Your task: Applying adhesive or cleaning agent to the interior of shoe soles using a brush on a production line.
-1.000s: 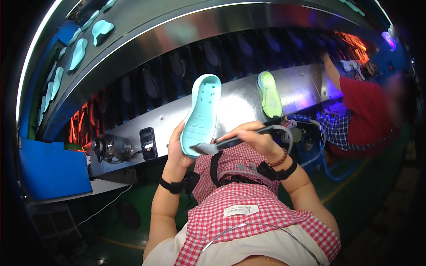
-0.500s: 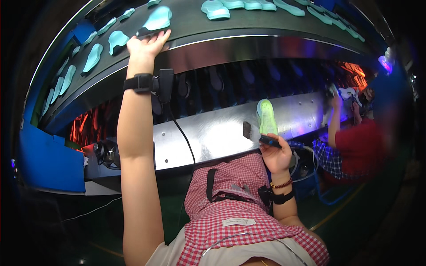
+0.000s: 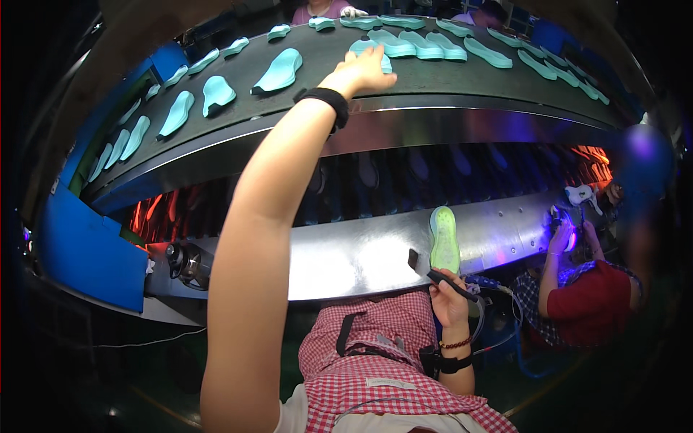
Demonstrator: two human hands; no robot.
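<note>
My left hand point(image 3: 364, 71) reaches across the conveyor belt, fingers spread over a turquoise shoe sole point(image 3: 386, 63) at the left end of a close row. The hand partly covers that sole; a firm grip does not show. My right hand point(image 3: 451, 303) is closed around the black handle of a brush point(image 3: 446, 279). The brush's dark tip points left, above the metal ledge. Just beyond my right fingers, a yellow-green shoe sole point(image 3: 445, 238) lies lengthwise on the ledge, its near end at the fingertips.
Several turquoise soles point(image 3: 281, 71) lie along the conveyor belt point(image 3: 317, 54). Beneath it is a dark opening, glowing orange at both ends. A dark round-ended object point(image 3: 189, 265) stands on the metal ledge point(image 3: 346, 263). A co-worker in red point(image 3: 592, 310) works at the right.
My left hand has left the sole at the belt's near edge and moved right to the row of soles. The view has shifted, showing more belt. My right hand still holds the brush.
</note>
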